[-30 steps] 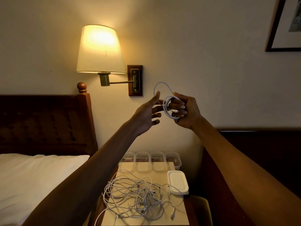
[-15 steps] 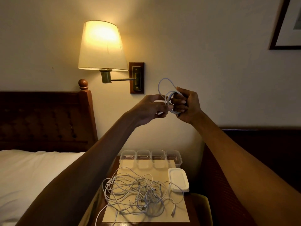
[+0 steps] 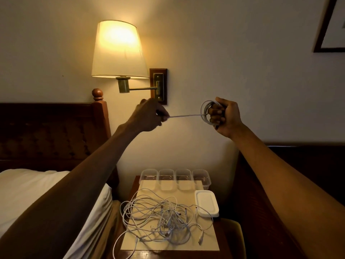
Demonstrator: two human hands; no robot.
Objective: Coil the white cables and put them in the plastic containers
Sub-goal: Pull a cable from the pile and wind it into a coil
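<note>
Fingers of my right hand [image 3: 226, 118] curl around a coiled thin white cable [image 3: 208, 111]; my left hand [image 3: 149, 116] pinches its tail taut above the wooden bedside table [image 3: 134, 186].

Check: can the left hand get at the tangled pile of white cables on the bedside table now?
Probably not yet: the left hand pinches the taut end of the white cable coil that the right hand grips. Nothing blocks the tangled pile below, so once freed it should reach.
</note>
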